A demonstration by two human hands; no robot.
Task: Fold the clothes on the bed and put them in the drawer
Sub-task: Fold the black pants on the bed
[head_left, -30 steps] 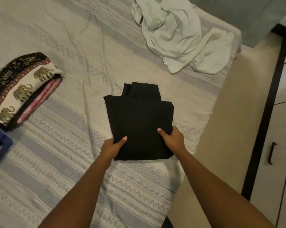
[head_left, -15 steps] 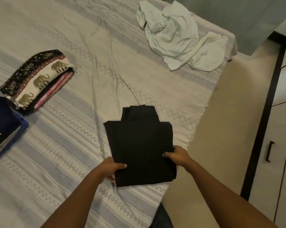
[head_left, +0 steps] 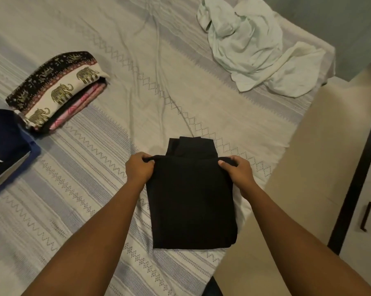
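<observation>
Gripping a folded black garment (head_left: 191,199) by its two far corners, both hands work close to the side edge of the bed (head_left: 84,189).

Head view. The left hand (head_left: 138,167) has its fingers (head_left: 143,158) curled tight round the garment's far-left corner, with a small bunch of cloth pinched at the fingertips. The right hand (head_left: 237,170) holds the far-right corner in the same way, with the thumb lying on top of the cloth and the other fingers tucked below. From the fingers back toward the wrists, the garment lies flat on the patterned sheet as a neat rectangle. Just beyond the fingertips a narrower folded layer of the same garment sticks out.

Well beyond the right fingers, near the bed's far corner, a crumpled pale green garment (head_left: 244,39) lies unfolded, touching a white garment (head_left: 293,75) on its right. Far to the left of the left fingers is a folded stack, an elephant-print cloth (head_left: 58,90) on top of a pink cloth (head_left: 78,106). Nearer the left edge is a navy item (head_left: 3,135), only partly in view. To the right of the right fingers, past a strip of floor (head_left: 308,167), is a cabinet front (head_left: 370,189) with a dark handle (head_left: 367,216).
</observation>
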